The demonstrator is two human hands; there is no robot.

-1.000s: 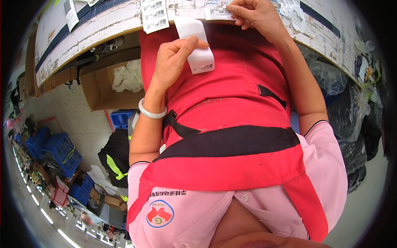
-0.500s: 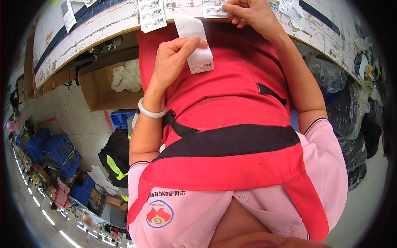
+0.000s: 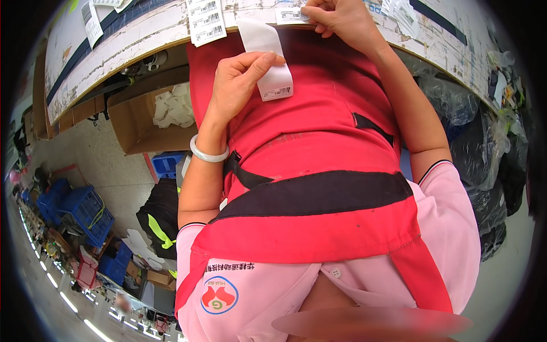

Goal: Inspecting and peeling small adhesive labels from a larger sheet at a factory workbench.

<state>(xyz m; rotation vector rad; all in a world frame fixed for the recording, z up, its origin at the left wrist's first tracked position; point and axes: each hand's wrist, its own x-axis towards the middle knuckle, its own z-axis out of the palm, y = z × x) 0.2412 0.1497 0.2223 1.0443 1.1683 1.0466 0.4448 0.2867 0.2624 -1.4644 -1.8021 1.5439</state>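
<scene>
My left hand (image 3: 238, 82) is closed, thumb against fingers, on a strip of white label paper (image 3: 262, 39). The strip's upper end reaches the table edge, and its printed lower end hangs in front of the red apron (image 3: 319, 108). At the table's front edge, my right hand (image 3: 348, 24) pinches at the right end of a small white printed label (image 3: 289, 16). Its fingertips touch that label, which lies flat on the table (image 3: 154, 31). Left of the strip, a sheet of printed labels (image 3: 206, 23) lies slightly over the edge.
More printed slips (image 3: 91, 23) lie at the table's left, and a bunch of labels (image 3: 403, 17) at its right. Below on the left stands an open cardboard box (image 3: 128, 125) holding pale scraps. Dark plastic bags (image 3: 478, 154) are piled at the right; blue crates (image 3: 85, 211) stand farther left.
My right hand has shifted very slightly left and up, still at the label's end. My left hand and the strip look nearly unmoved.
</scene>
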